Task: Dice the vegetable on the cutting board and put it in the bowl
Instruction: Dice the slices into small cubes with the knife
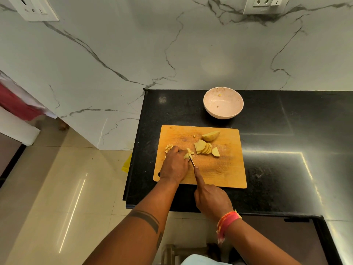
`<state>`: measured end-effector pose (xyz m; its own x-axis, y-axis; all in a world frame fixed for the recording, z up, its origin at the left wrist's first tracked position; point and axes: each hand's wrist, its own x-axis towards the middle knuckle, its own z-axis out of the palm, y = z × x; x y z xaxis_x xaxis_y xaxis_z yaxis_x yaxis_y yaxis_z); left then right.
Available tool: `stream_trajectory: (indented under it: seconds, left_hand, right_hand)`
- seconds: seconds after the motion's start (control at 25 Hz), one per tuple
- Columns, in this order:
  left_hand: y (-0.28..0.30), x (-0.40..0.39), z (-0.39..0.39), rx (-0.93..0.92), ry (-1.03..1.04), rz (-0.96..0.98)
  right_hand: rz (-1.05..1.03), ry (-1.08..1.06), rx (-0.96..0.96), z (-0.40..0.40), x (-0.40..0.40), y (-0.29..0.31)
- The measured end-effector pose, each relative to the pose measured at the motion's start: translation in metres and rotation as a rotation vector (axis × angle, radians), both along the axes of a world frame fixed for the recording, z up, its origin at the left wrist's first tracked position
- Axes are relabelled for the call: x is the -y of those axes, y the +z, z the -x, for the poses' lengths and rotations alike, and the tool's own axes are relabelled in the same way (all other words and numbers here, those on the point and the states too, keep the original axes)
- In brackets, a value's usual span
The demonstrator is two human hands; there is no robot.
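My left hand (174,165) pins the pale yellow potato slices (188,155) just left of the small steel knife (192,162), which my right hand (212,199) grips, blade pointing far.

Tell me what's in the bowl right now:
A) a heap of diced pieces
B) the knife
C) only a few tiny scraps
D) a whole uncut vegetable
C: the bowl shows just a couple of small bits on its inside, while the cut vegetable pieces all lie on the cutting board.

Right hand (212,201) knifes (192,161) potato (188,154) under left hand (174,165).
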<state>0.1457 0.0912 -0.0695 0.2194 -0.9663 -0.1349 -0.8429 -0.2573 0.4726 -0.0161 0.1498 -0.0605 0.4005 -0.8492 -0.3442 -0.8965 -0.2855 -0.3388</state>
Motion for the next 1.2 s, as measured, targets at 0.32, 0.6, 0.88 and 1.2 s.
stream_trajectory:
  seconds: [0.32, 0.6, 0.88, 1.2]
  left_hand:
    - [-0.005, -0.013, -0.007, -0.066, 0.025, 0.048]
    - [-0.007, -0.008, -0.006, -0.021, 0.042, 0.045]
    - [-0.008, -0.007, -0.005, -0.013, 0.044, 0.047]
    - [-0.009, -0.019, -0.010, -0.126, 0.065, 0.092]
  right_hand:
    - [0.052, -0.024, 0.072, -0.001, 0.005, 0.007]
    - [0.016, 0.005, 0.046, -0.025, 0.027, 0.005]
    - [0.019, 0.038, 0.022, 0.000, -0.001, -0.007]
    - [0.053, 0.014, 0.113, -0.007, 0.007, 0.004]
